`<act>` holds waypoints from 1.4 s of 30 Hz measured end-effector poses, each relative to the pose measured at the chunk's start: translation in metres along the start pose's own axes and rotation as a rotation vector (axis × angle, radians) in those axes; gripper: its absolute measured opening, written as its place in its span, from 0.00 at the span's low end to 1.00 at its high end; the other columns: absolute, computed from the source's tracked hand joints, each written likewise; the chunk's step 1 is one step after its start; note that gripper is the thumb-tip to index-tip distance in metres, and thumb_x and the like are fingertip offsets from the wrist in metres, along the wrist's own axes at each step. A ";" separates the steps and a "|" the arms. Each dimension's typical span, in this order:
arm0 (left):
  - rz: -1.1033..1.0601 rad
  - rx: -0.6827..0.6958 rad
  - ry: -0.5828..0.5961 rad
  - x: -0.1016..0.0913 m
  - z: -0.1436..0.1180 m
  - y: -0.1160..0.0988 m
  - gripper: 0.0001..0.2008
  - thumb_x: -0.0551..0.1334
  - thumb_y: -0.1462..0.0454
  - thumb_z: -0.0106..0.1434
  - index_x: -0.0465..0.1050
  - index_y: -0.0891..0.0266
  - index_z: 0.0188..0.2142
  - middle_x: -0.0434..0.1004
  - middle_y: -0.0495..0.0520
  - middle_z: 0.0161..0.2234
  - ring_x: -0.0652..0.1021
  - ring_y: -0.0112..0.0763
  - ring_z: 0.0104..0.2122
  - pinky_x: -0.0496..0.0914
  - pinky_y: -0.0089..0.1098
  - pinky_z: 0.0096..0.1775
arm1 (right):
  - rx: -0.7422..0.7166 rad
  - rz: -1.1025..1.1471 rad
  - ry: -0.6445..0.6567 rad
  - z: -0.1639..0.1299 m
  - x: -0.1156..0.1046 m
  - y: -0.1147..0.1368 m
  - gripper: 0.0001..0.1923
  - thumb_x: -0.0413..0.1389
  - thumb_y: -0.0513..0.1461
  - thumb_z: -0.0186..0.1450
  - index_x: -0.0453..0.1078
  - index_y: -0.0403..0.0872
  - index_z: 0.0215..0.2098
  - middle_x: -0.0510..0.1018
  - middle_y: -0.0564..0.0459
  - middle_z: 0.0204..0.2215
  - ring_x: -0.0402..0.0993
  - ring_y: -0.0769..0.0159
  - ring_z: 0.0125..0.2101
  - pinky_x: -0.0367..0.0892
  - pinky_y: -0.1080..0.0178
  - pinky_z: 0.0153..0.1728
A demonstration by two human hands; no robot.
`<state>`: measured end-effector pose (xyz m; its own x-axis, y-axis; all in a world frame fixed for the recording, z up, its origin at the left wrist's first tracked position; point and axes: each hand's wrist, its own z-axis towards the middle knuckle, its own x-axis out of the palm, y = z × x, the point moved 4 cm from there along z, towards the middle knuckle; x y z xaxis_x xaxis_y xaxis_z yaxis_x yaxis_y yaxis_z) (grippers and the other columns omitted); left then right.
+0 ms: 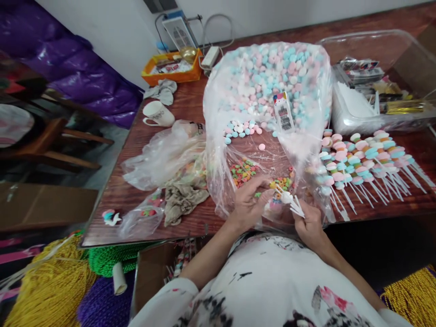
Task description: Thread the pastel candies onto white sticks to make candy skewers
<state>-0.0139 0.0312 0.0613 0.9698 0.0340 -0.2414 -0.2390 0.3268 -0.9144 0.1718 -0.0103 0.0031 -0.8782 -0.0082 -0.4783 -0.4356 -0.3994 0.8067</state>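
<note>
Over the front of the clear plastic bag (218, 181), my right hand (308, 222) is closed around several thin white sticks (297, 206). A white candy (286, 197) sits by the upper part of these sticks. My left hand (250, 204) curls in from the other side, thumb and forefinger bent toward the stick tips. A yellow ring piece (273, 185) shows at its fingertips; whether they pinch it is unclear. Small coloured rings (243, 172) lie beyond my hands, and pastel round candies (265, 68) fill the bag's far part.
Finished-looking candy skewers (364, 159) lie in a pile at right, before a clear plastic tub (354, 122). Leftward are a crumpled cloth (184, 200), plastic bags (160, 156), a white mug (158, 113) and an orange basket (190, 76). The table edge (143, 240) runs near my body.
</note>
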 end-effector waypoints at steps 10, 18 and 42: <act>-0.461 -0.449 0.106 0.019 0.001 0.025 0.11 0.70 0.55 0.55 0.80 0.62 0.28 0.76 0.51 0.30 0.73 0.25 0.28 0.69 0.27 0.32 | 0.090 0.155 0.018 0.009 0.010 0.012 0.08 0.49 0.34 0.67 0.69 0.48 0.34 0.69 0.56 0.22 0.65 0.68 0.23 0.63 0.64 0.28; -0.299 -0.318 0.241 0.027 -0.013 0.030 0.08 0.67 0.58 0.60 0.82 0.58 0.34 0.80 0.53 0.34 0.77 0.31 0.33 0.72 0.32 0.38 | 0.103 0.195 0.017 0.008 0.013 0.008 0.11 0.50 0.33 0.66 0.63 0.48 0.25 0.65 0.59 0.19 0.62 0.70 0.21 0.59 0.66 0.25; 0.924 0.066 0.425 -0.006 0.174 0.107 0.13 0.53 0.63 0.65 0.76 0.64 0.32 0.76 0.59 0.33 0.73 0.37 0.36 0.66 0.37 0.44 | 0.150 0.109 -0.082 0.008 -0.006 -0.035 0.10 0.49 0.31 0.64 0.63 0.48 0.26 0.64 0.58 0.20 0.62 0.68 0.21 0.58 0.65 0.24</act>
<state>-0.0373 0.2307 0.0213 0.3069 -0.0349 -0.9511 -0.8702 0.3945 -0.2952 0.1910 0.0112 -0.0198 -0.9322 0.0328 -0.3605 -0.3563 -0.2591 0.8977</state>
